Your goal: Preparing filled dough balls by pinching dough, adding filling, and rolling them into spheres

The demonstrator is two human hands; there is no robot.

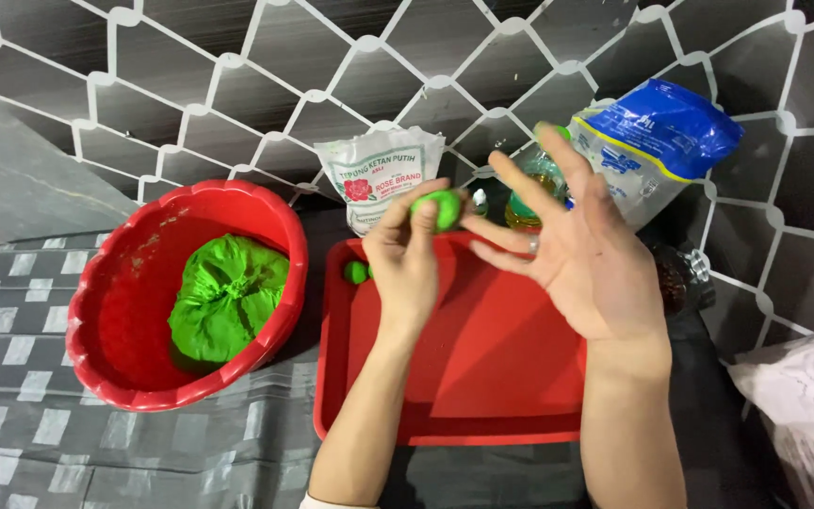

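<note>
Forearms: two bare forearms are seen rising from the bottom edge, nearest the camera, above the red tray.

Left hand (pixel 405 259): held over the far part of the tray, back of the hand toward the camera. A small green dough ball (pixel 437 209) is pinched between thumb and fingertips, lifted clear of the tray surface.

Right hand (pixel 584 247): held just beside the ball, palm turned up and toward the left hand, fingers spread and straight, nothing gripped. A ring is worn on one finger. The fingertips are near the ball; whether contact is made cannot be told.

Red tray (pixel 482 396): rectangular, plastic, laid on a dark surface. One smaller green dough piece (pixel 357 272) is seen at its far left corner, just beside the left wrist.

Red bowl (pixel 105 358): round, scalloped rim, placed left of the tray on a grey checked cloth (pixel 11 415). A large lump of green dough (pixel 227 297) is contained in it, resting against the right-hand wall.

White bag (pixel 376 174): a flour-type packet stood behind the tray, against the wall.

Blue and clear bag (pixel 657 141): placed behind the right hand, tilted.

Bottle (pixel 531 193): partly hidden by the right fingers, yellowish liquid inside, green cap.

White lace cloth (pixel 807 396): seen at the right edge.

Wall: dark, covered with a white lattice pattern.
</note>
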